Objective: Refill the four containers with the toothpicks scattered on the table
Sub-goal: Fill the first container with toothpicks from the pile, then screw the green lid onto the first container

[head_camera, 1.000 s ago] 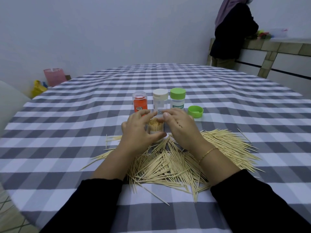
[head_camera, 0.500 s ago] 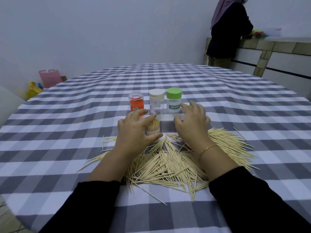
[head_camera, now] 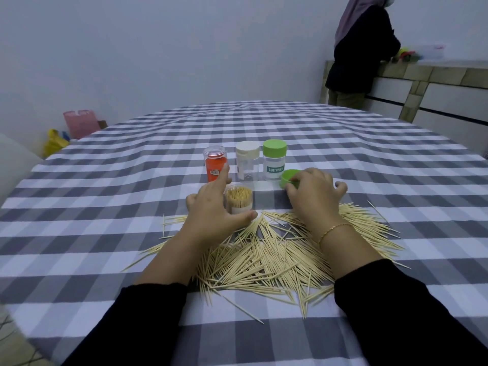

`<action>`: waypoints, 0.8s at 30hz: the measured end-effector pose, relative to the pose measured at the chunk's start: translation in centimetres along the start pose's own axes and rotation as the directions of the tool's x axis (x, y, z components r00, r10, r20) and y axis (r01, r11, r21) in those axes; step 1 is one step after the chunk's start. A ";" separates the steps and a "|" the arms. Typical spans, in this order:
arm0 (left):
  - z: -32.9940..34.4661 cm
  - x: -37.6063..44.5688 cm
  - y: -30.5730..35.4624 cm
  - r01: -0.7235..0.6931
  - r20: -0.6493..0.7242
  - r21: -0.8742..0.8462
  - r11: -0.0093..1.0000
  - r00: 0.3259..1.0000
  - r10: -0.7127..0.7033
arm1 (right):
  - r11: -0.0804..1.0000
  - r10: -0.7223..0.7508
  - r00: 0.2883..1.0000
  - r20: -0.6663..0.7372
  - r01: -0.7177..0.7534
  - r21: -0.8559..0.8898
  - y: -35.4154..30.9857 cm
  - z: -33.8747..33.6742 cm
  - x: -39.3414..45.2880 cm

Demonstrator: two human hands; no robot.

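Left hand (head_camera: 211,210) curled round the open container (head_camera: 239,198), thumb across its base and forefinger raised by the rim, holding it upright on the checked surface (head_camera: 369,165); right hand (head_camera: 313,192) pinching the loose green cap (head_camera: 290,178) just beside the green-lidded jar (head_camera: 274,163). Toothpick tips packed level with the open container's mouth, so seemingly full and ready for capping. Behind it, in a row: orange-labelled jar (head_camera: 215,165), white-lidded jar (head_camera: 247,161) and the green-lidded one, all closed, contents hard to judge. Most scattered toothpicks (head_camera: 264,254) spread in a broad heap right under both wrists, touching the held container's foot. Risks from here, as a guess: cap pressed down on tips standing proud of the rim, bending or snapping them, or seating crooked; container tipped by a sideways push of the cap, since its foot sits at the edge of loose sticks, spilling the fill back out; forearms dragging through the heap and sweeping sticks towards the near edge; a knuckle nudging the neighbouring jars over, standing so close.
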State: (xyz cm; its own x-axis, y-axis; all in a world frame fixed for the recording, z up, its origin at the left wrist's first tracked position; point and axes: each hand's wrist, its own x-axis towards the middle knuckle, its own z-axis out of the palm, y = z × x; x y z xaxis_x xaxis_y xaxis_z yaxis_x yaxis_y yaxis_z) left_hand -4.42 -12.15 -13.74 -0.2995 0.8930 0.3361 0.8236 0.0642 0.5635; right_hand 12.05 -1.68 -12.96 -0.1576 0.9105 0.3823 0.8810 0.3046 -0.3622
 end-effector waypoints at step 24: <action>0.2 0.0 -0.2 0.137 0.061 -0.278 0.951 0.990 -0.125 | 0.671 -0.485 0.860 0.155 0.252 0.698 -4.3 -1.4 -2.7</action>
State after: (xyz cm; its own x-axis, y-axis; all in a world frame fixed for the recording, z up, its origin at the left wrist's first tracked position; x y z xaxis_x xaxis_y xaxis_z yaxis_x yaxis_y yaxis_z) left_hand -4.44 -12.03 -13.99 -0.3704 0.9033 0.2166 0.6079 0.0594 0.7918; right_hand 9.28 -5.85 -11.25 -0.6325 0.6791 0.3726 0.2396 0.6290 -0.7396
